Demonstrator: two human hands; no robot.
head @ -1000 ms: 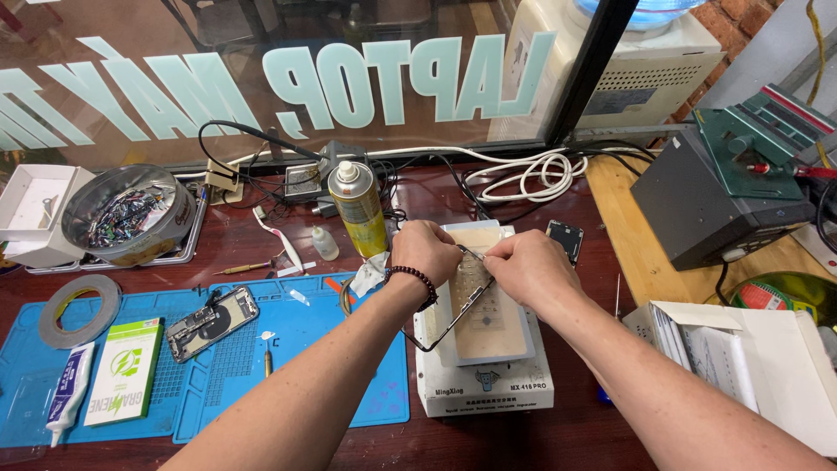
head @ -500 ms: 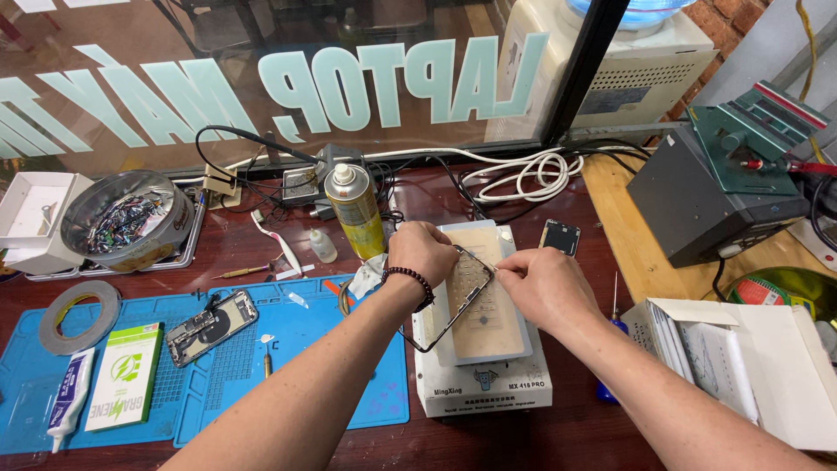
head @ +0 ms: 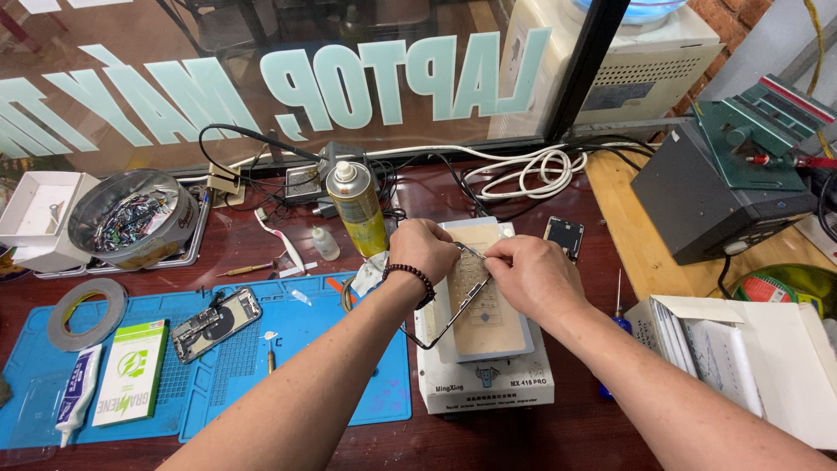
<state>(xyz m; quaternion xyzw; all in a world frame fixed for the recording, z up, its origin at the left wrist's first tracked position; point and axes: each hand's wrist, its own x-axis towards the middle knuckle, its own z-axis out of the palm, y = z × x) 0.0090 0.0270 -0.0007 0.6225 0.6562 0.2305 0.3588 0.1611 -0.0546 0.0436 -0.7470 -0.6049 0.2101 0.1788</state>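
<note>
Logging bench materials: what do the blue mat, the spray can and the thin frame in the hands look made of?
Blue mat: likely silicone or rubber, matte, with moulded grid and trays. Spray can: metal, glossy yellow-gold body, white plastic nozzle. Thin frame: dark, slim, rigid-looking, probably metal or hard plastic; too thin to tell. Left hand and right hand both pinch its upper end over the white heating plate machine.

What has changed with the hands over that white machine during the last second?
Very little. The left hand and right hand stay close together over the white machine, pinching at the top of the thin dark phone frame; their grip shifts only slightly. The frame still lies slanted across the pad. The spray can, opened phone and tape roll stayed put.
</note>
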